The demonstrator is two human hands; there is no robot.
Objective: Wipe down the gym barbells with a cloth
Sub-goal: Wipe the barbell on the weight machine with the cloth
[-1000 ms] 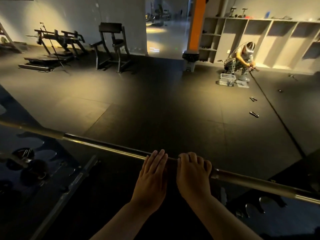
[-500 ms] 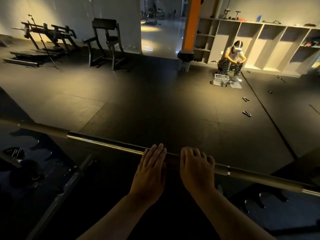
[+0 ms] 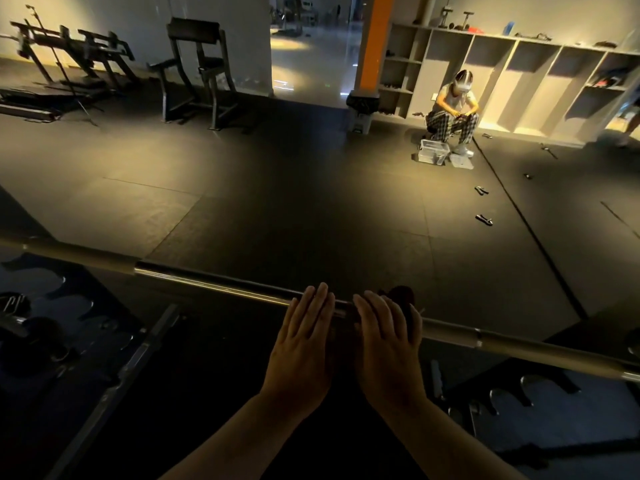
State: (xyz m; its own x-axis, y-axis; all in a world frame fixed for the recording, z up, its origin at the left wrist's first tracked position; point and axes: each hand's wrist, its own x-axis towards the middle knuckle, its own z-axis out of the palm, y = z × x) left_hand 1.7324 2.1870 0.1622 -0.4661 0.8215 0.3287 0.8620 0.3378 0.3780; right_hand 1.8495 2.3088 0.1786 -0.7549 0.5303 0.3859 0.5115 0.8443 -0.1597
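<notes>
A long steel barbell (image 3: 214, 287) runs across the view from mid left down to the lower right, at about waist height. My left hand (image 3: 304, 341) lies flat on the shaft with straight fingers close together. Just to its right, my right hand (image 3: 384, 344) lies over a dark cloth (image 3: 400, 296) draped on the bar, fingers stretched out on top of it. The cloth bunches up past my fingertips and shows at the hand's right side. Most of the cloth is hidden under that hand.
A dark notched rack (image 3: 52, 306) stands below the bar on the left. A person (image 3: 452, 112) crouches at the far right beside a clear box (image 3: 433, 151), with small tools (image 3: 483, 220) on the floor. A black bench (image 3: 197, 71), an orange pillar (image 3: 375, 39) and shelves (image 3: 519, 74) stand behind.
My right hand's fingers were curled over the bar and now lie stretched out, and the dark cloth shows beyond them. My left hand stays flat on the shaft.
</notes>
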